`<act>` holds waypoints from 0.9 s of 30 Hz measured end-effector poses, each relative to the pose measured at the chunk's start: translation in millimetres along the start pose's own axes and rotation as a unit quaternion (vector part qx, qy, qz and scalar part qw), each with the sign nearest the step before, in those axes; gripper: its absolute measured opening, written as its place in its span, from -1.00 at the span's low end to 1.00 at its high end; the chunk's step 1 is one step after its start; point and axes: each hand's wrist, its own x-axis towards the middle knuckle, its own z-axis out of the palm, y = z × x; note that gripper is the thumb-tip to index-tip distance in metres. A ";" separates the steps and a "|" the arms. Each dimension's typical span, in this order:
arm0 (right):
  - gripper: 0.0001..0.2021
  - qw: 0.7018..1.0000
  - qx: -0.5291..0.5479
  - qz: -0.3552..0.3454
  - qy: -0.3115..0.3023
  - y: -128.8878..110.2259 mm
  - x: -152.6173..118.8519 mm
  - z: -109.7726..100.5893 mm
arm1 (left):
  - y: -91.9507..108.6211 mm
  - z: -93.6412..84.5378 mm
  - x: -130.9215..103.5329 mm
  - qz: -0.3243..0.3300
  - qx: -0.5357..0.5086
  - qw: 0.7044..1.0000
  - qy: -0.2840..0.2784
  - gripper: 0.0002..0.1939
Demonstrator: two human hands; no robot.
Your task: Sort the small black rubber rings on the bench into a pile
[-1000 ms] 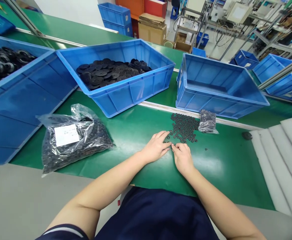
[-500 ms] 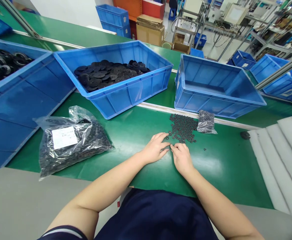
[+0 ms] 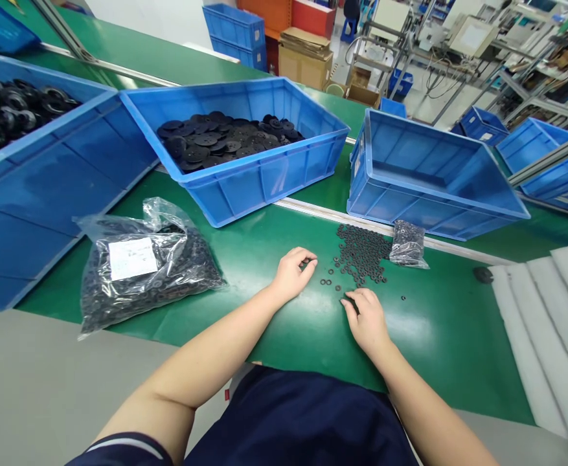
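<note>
My left hand (image 3: 293,273) hovers over the green table with fingers curled and thumb closed toward them; a dark patch shows between them, too small to make out. Lower and further right, my right hand (image 3: 367,318) has its thumb and fingertips brought together, with a dark speck at the tips. Between the two hands lie a few loose small black rings (image 3: 329,282). Just beyond my right hand a spread of many such rings (image 3: 364,251) covers the tabletop. Touching its right side is a small clear bag of dark parts (image 3: 408,244).
A large clear bag (image 3: 150,275) of black parts with a white label lies at left. Behind stand a blue crate (image 3: 269,178) of black discs, another blue crate (image 3: 434,207), and one at far left (image 3: 60,188) holding black rings. White foam sheets (image 3: 536,343) lie at right.
My hands have moved apart: the left drew back left and its fingers curled, the right shifted slightly right and down. Loose rings show where they met. The whole view has shifted slightly.
</note>
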 end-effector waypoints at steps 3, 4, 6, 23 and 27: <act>-0.79 1.000 -0.011 -0.014 -0.005 -0.2 1.2 -2.8 | 0.8 0.1 1.1 -0.001 -0.002 1.000 0.000 -0.88; -0.77 1.000 -0.017 -0.019 -0.007 -0.5 2.5 -3.4 | 1.2 0.1 1.3 -0.001 -0.001 1.000 -0.001 -0.89; -0.76 0.999 -0.029 -0.026 -0.010 -1.0 6.1 -3.6 | 1.9 -0.2 1.6 -0.001 0.000 1.000 -0.002 -0.89; -0.80 0.997 0.029 0.028 -0.068 -3.7 15.4 -3.9 | 1.0 1.0 1.2 -0.006 -0.006 1.000 -0.003 -0.91; -0.76 0.998 0.007 0.006 -0.060 -7.6 14.6 -1.6 | 2.6 -0.5 1.2 -0.003 -0.006 1.000 -0.007 -0.91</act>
